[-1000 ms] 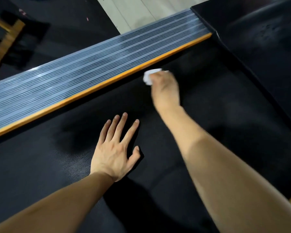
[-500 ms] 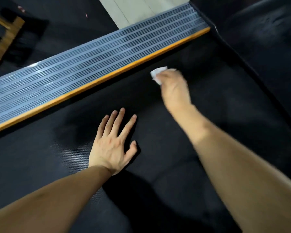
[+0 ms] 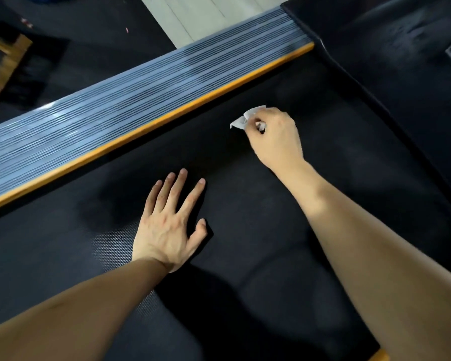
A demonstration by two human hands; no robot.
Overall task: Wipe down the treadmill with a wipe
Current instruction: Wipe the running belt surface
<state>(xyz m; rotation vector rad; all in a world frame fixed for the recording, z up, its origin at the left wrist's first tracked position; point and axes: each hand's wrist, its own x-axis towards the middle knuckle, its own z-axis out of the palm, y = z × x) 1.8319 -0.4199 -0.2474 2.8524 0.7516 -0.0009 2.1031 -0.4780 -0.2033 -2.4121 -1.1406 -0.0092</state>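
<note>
Wipe (image 3: pixel 246 118) sits crumpled in the right hand (image 3: pixel 276 136), fingers pinched round it, on the treadmill belt (image 3: pixel 245 256) near its orange-edged far side. Left hand (image 3: pixel 167 227) lies flat, fingers spread, bracing. Best to press evenly and overlap strokes, I judge.

A black treadmill belt (image 3: pixel 245 256) fills the frame. The left hand (image 3: pixel 167 225) lies flat at centre, fingers spread toward 12 o'clock. At 1 o'clock the right hand (image 3: pixel 274 136) pinches a crumpled white wipe (image 3: pixel 242 121) against the belt. A ribbed grey side rail (image 3: pixel 115 110), edged in orange, runs from 9 to 1 o'clock.
</note>
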